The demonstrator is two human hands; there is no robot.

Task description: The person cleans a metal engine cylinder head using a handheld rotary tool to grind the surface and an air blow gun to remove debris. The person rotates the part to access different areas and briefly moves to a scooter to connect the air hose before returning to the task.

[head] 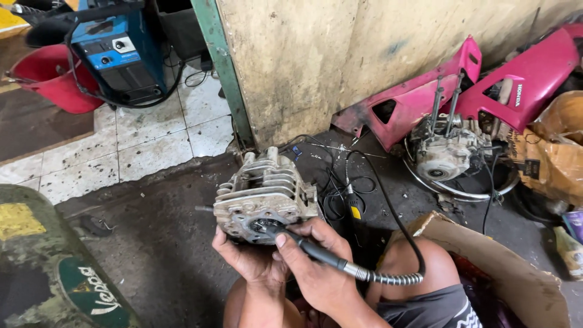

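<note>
A grey finned engine cylinder head (pixel 262 191) is held up over the dark floor. My left hand (pixel 246 258) cups it from below. My right hand (pixel 316 267) grips a black pen-like grinder handpiece (pixel 310 247) like a pencil. Its tip is inside the round port (pixel 262 226) on the near face of the head. A ribbed metal flexible shaft (pixel 388 278) runs from the handpiece across my bare knee (pixel 413 258) and continues as a black cable (pixel 388 209) going away over the floor.
An engine block (pixel 446 152) and pink bike fairings (pixel 486 85) lie at right by the wall. A cardboard box (pixel 486 249) sits at lower right. A blue welding machine (pixel 118 51) and red tub (pixel 51 79) stand far left. A green scooter panel (pixel 54 273) fills the lower left.
</note>
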